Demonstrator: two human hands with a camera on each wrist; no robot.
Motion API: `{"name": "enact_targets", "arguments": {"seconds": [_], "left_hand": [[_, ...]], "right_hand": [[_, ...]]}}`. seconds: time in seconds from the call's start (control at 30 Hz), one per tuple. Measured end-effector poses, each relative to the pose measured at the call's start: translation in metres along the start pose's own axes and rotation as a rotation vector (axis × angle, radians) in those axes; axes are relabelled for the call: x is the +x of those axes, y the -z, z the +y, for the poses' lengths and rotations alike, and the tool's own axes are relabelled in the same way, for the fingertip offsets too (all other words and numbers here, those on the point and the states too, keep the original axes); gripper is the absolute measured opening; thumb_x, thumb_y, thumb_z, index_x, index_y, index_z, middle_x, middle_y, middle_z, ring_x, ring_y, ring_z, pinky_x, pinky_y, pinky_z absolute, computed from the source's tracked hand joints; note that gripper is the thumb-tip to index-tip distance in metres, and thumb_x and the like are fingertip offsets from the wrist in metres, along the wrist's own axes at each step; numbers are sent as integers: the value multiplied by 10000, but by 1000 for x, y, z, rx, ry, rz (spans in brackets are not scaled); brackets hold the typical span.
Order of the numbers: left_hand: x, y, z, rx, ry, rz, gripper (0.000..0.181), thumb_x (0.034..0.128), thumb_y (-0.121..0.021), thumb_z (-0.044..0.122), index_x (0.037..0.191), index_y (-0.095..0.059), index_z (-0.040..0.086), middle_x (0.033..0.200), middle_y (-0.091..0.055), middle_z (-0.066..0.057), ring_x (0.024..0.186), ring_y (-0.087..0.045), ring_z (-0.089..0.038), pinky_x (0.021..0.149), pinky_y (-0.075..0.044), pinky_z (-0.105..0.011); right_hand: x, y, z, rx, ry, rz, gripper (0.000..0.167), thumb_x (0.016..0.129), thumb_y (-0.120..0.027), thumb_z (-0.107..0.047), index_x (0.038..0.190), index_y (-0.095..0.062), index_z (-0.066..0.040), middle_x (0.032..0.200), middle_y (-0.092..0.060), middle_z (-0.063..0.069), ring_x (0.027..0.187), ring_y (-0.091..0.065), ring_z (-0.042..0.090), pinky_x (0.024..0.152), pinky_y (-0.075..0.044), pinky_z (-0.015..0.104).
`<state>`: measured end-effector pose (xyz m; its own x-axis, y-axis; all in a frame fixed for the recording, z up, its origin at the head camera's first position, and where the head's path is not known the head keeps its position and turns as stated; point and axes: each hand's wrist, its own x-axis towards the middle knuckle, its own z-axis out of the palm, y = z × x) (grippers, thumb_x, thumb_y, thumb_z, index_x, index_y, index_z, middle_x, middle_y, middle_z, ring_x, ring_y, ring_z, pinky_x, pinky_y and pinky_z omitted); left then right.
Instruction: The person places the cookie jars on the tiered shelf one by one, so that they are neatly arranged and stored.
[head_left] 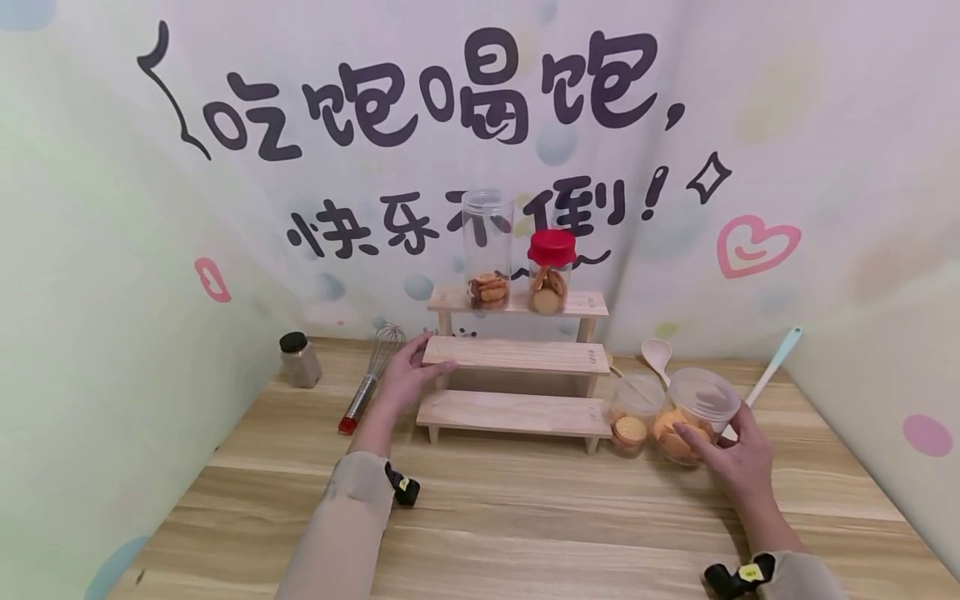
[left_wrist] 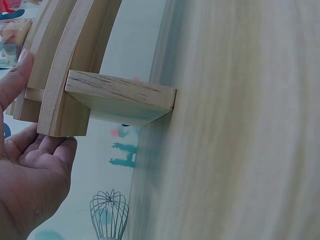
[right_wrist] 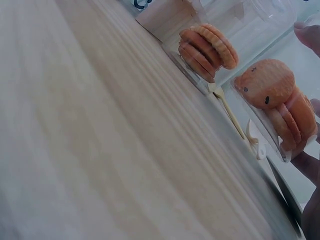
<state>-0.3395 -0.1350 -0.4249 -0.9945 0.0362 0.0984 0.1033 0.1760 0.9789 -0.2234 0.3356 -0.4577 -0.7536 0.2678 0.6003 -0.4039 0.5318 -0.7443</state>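
Note:
My left hand (head_left: 408, 379) grips the left end of the middle shelf of a three-tier wooden stand (head_left: 517, 356), thumb on top and fingers beneath; the left wrist view shows the hand (left_wrist: 40, 175) at the shelf end (left_wrist: 55, 110). My right hand (head_left: 738, 462) holds a wide clear jar (head_left: 703, 396) of cookies around its right side. Just left of it stands a smaller clear jar (head_left: 636, 400) with cookies. On the top tier are a tall lidless clear jar (head_left: 487, 250) and a red-lidded jar (head_left: 551, 271), both with cookies. The middle and bottom tiers hold nothing.
A whisk (head_left: 367, 387) lies left of the stand, and a black-capped bottle (head_left: 301, 362) stands farther left. Behind the right jars lie a pale spoon (head_left: 657, 357) and a utensil with a blue-tipped handle (head_left: 783, 350). A printed cloth wall rises behind the wooden table (head_left: 525, 517).

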Motion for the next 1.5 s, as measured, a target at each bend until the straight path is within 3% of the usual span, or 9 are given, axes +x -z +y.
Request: {"name": "enact_targets", "arguments": {"seconds": [0.23, 0.47, 0.6, 0.77, 0.97, 1.1, 1.33, 1.5], "left_hand": [[0, 1, 2, 4, 0, 5, 886, 833, -848, 301, 1565, -368, 167, 1620, -326, -76, 1458, -360, -252, 1159, -371, -386], [0, 2, 2, 9, -8, -1, 914, 830, -847, 321, 1574, -346, 147, 1623, -319, -81, 1462, -352, -256, 1157, -374, -390], [0, 3, 2, 10, -15, 1, 919, 830, -847, 316, 1575, -341, 135, 1623, -316, -93, 1461, -354, -268, 1156, -374, -397], [0, 2, 1, 0, -15, -3, 908, 832, -848, 291, 1571, -346, 126, 1626, -305, -101, 1468, -338, -267, 1167, -356, -391], [1, 1, 0, -13, -13, -2, 909, 825, -854, 295, 1565, -355, 125, 1624, -310, -102, 1469, -336, -259, 1167, -357, -383], [1, -1, -2, -5, -10, 3, 905, 821, -854, 316, 1562, -365, 140, 1623, -317, -92, 1465, -346, -254, 1162, -364, -385], [1, -1, 0, -11, -17, 4, 892, 842, -841, 283, 1566, -349, 112, 1629, -301, -96, 1474, -327, -256, 1169, -354, -380], [1, -1, -1, -15, -13, 6, 892, 836, -845, 287, 1565, -356, 127, 1628, -303, -91, 1473, -331, -258, 1171, -351, -388]], "right_hand": [[0, 2, -12, 45, 40, 15, 718, 668, -829, 137, 1335, -573, 64, 1129, -669, 154, 958, -600, -53, 622, -531, 80], [0, 2, -15, 67, 35, 77, 660, 685, -810, 121, 1301, -573, 91, 1047, -644, -117, 867, -593, -7, 567, -496, 63], [3, 1, -11, 90, 12, 104, 632, 713, -797, 130, 1296, -554, 113, 1057, -621, -151, 897, -603, 20, 609, -514, 62], [12, 3, -8, 138, -7, 138, 650, 745, -783, 129, 1342, -529, 85, 1112, -625, -101, 937, -615, 50, 641, -533, 76], [34, 9, -31, 100, 110, 163, 658, 678, -813, 142, 1290, -574, 104, 1026, -638, -111, 744, -586, 55, 533, -499, 66], [49, 10, -41, 146, 125, 192, 695, 688, -813, 130, 1337, -574, 54, 1085, -663, -70, 835, -630, 58, 562, -515, 73], [60, 4, -62, 360, 134, 163, 743, 704, -780, 150, 1394, -560, -16, 1208, -632, 160, 997, -646, 171, 615, -575, 155], [63, -8, -78, 303, 178, 151, 751, 711, -791, 118, 1408, -554, -31, 1213, -642, 159, 1015, -655, 149, 630, -570, 145]]}}
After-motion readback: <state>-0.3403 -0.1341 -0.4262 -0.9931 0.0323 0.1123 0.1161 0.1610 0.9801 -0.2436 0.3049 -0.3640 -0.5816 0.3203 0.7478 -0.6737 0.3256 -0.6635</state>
